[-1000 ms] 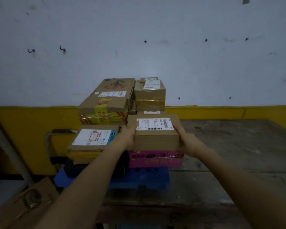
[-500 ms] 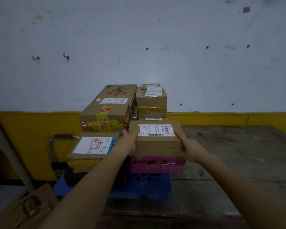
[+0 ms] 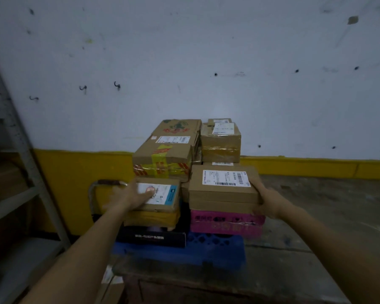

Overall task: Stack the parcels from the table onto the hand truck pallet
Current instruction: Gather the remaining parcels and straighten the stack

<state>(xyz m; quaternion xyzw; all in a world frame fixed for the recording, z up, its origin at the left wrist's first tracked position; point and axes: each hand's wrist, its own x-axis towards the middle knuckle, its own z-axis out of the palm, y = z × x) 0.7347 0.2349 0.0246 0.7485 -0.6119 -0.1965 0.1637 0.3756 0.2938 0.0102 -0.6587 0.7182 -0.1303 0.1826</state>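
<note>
A flat brown parcel point(image 3: 223, 194) with a white barcode label lies on top of a pink box point(image 3: 226, 222) on the blue pallet point(image 3: 215, 244) of the hand truck. My right hand point(image 3: 267, 202) grips this parcel at its right edge. My left hand point(image 3: 132, 197), blurred, rests with straight fingers on a neighbouring brown parcel point(image 3: 160, 194) bearing a white and blue label. That parcel sits on a yellow-taped box and a black box point(image 3: 151, 236). Taller cartons point(image 3: 169, 154) stand stacked behind.
The worn wooden table point(image 3: 316, 216) stretches to the right of the pallet. The hand truck's metal handle point(image 3: 94, 194) stands at the left, before a yellow and white wall. A grey metal shelf point(image 3: 24, 172) fills the left edge. A cardboard piece point(image 3: 112, 288) lies low by the table.
My left hand has let go of the barcode parcel's left side and moved left onto the neighbouring parcel. My right hand stays on the barcode parcel, which now rests on the pink box.
</note>
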